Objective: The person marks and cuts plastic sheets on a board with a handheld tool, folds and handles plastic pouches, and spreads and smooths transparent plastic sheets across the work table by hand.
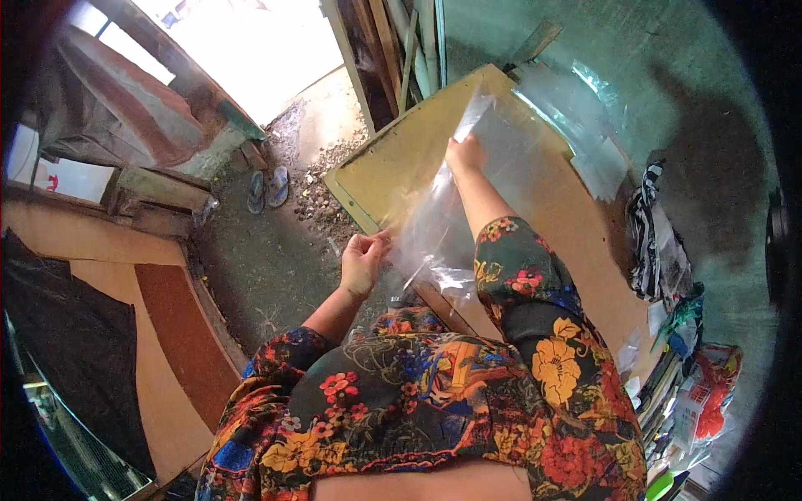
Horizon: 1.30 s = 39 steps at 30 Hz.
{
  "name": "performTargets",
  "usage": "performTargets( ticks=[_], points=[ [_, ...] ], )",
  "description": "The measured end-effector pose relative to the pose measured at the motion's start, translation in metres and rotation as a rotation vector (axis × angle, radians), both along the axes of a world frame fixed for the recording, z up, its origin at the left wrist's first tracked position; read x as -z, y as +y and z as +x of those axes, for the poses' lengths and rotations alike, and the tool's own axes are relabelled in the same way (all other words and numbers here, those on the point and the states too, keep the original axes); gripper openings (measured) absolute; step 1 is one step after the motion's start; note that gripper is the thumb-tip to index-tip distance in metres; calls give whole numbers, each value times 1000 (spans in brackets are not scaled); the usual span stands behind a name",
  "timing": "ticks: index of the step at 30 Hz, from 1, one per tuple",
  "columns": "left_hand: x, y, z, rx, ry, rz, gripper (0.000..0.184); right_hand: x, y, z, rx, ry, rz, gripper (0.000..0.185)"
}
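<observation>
A clear, crinkled plastic sheet (424, 219) stretches over the near left part of a yellowish wooden board table (376, 171). My right hand (465, 156) is closed on a gathered fold of it, above the table. My left hand (365, 260) is lower and to the left, by the table's corner, its fingers pinched at the sheet's left edge. The sheet's lower end hangs shiny and bunched near the table's front edge. More clear plastic (576, 125) lies at the table's far right side.
Two sandals (267, 190) lie on the dirt floor beside gravel, near a bright doorway. Wooden planks (388, 50) lean behind the table. At right are a black-and-white striped cloth (647, 225) and a red-and-white bag (702, 401). A black cloth (75, 334) covers part of a left-hand board.
</observation>
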State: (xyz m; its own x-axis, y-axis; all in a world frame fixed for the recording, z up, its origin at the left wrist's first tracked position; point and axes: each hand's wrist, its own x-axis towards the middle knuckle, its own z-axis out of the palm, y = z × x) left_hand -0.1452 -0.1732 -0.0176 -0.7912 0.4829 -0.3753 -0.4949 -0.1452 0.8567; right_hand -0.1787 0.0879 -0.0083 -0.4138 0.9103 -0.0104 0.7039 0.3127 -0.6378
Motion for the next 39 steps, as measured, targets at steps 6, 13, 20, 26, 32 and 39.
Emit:
performTargets(
  ticks=[6, 13, 20, 26, 32, 39],
  points=[
    [8, -23, -18, 78, -410, 256, 33, 1, -10, 4, -127, 596, -507, 50],
    [-11, -33, -5, 434, -277, 34, 45, -7, 16, 179, -294, 254, 136, 54],
    [-9, -19, -7, 511, -99, -202, 44, -12, -106, 250, -586, -236, 162, 64],
    [-32, -1, -36, 100, 1521, -919, 78, 18, -119, 235, -666, 138, 176, 65],
    [-25, 20, -77, 447, 1376, -986, 72, 8, -97, 257, -260, -68, 125, 67],
    [-15, 17, -62, 208, 1431, -1062, 28, 4, -120, 242, -468, -314, 146, 69]
  ],
)
